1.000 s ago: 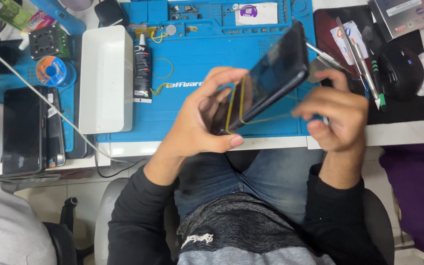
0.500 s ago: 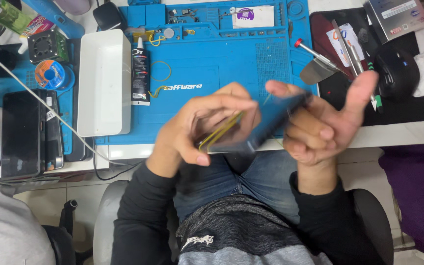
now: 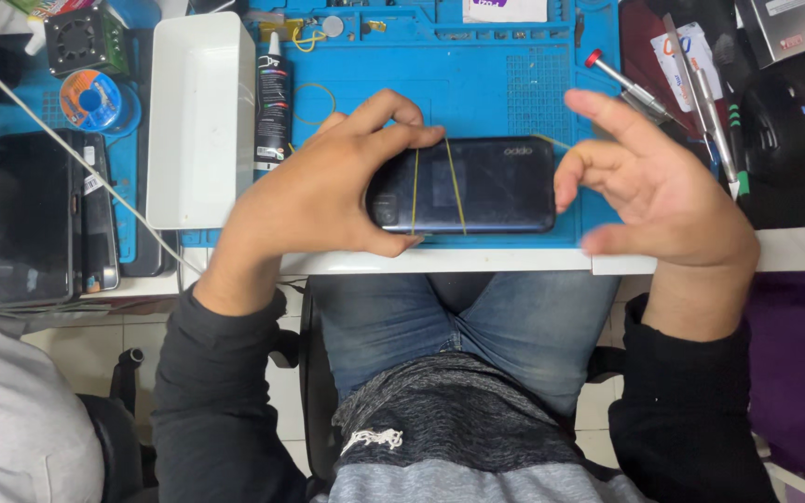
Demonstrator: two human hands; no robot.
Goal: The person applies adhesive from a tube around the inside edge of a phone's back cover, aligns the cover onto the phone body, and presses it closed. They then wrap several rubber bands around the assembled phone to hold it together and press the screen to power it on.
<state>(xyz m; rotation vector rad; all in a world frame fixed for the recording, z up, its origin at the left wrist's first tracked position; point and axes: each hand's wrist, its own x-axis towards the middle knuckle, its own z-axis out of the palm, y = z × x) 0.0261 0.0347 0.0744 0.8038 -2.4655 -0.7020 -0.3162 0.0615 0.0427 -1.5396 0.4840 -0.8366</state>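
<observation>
**A:** What fills the view, starting with the biggest thing?

**B:** A blue work mat (image 3: pixel 477 84) covers the bench in front of me; its top edge is cut off by the frame. Beside it on my left stands a white rectangular tray (image 3: pixel 199 121), and further left lies a dark tablet (image 3: pixel 44 219), flat, with a thin white cable crossing it. My lap, in jeans, shows below the bench edge.

**A:** And the thing you are handling?

**B:** A dark phone (image 3: pixel 486 186) lies back-side up at the near edge of the mat. Its long axis runs left to right, parallel to the bench edge. Two thin yellow rubber bands (image 3: pixel 457 191) cross its short way, near the left end.

**A:** Which end is the top?

**B:** I cannot tell. My left hand (image 3: pixel 319 191) covers that end, so any camera there is hidden.

**A:** How are your hands set?

**B:** My left hand is closed around the phone's left end, thumb under the near edge, fingers curled over the far edge. My right hand (image 3: pixel 659 182) is spread wide, holding nothing, one bent fingertip just at the phone's right end; whether it touches is unclear.

**A:** Anything smaller?

**B:** A black glue tube (image 3: pixel 273 107) stands between tray and mat. A red-capped screwdriver (image 3: pixel 628 86) lies past my right fingers.
</observation>
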